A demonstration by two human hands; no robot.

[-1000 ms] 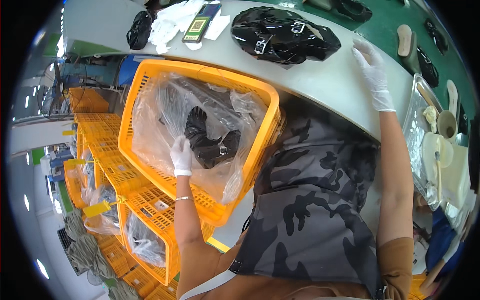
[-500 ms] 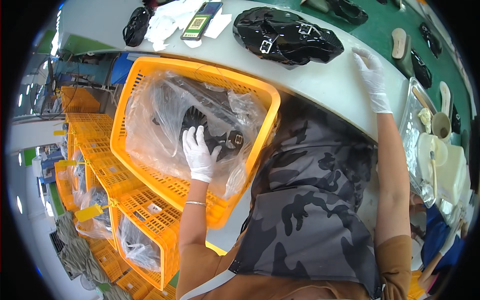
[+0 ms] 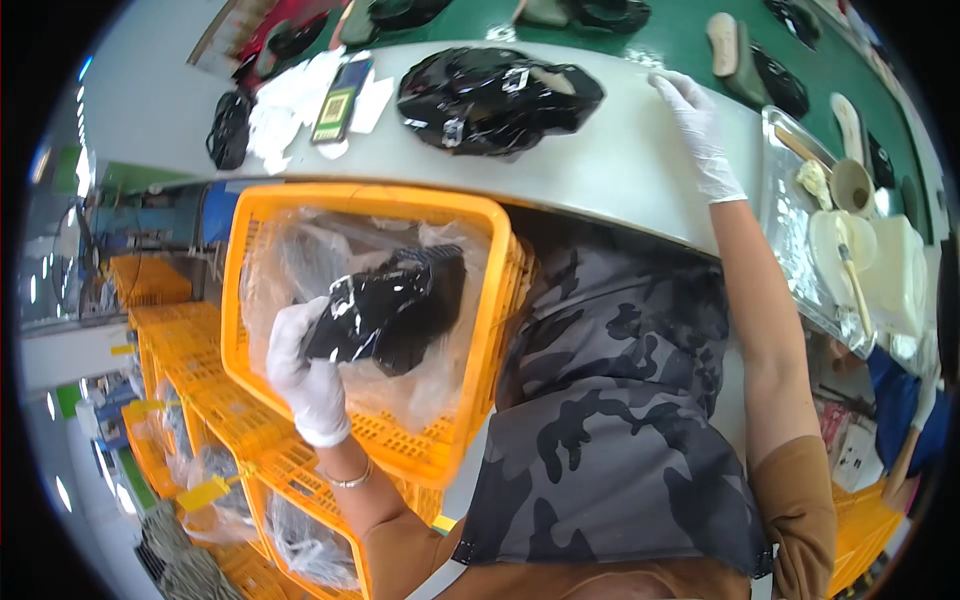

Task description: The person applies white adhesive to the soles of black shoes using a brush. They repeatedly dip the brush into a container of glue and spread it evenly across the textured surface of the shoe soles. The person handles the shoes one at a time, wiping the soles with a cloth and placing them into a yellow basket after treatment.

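Since half a second ago my left hand [image 3: 305, 375] has come up out of the yellow crate [image 3: 470, 300], bringing a black shiny bundle [image 3: 385, 310] wrapped in clear film with it; before, that hand was pressed down among the contents inside the liner. Now the bundle sits above the crate's plastic liner [image 3: 300, 250], the grip clamped on its lower left end, gloved fingers curled under it and the thumb over the top. Most of its bulk hangs out to the right of the hold, so I judge it wants support nearer its middle, and a clean lift clear of the loose liner so the film does not snag.

My right hand [image 3: 700, 130] lies flat on the pale surface [image 3: 600, 175], fingers spread and holding nothing, just beside a larger film-wrapped black pile [image 3: 495, 95]. Farther left on the surface lie white gloves [image 3: 290, 110] and a dark phone-like device [image 3: 340, 100]. To the right stands a foil-lined tray [image 3: 790, 220] with a cup and brush. More yellow crates are stacked below left.
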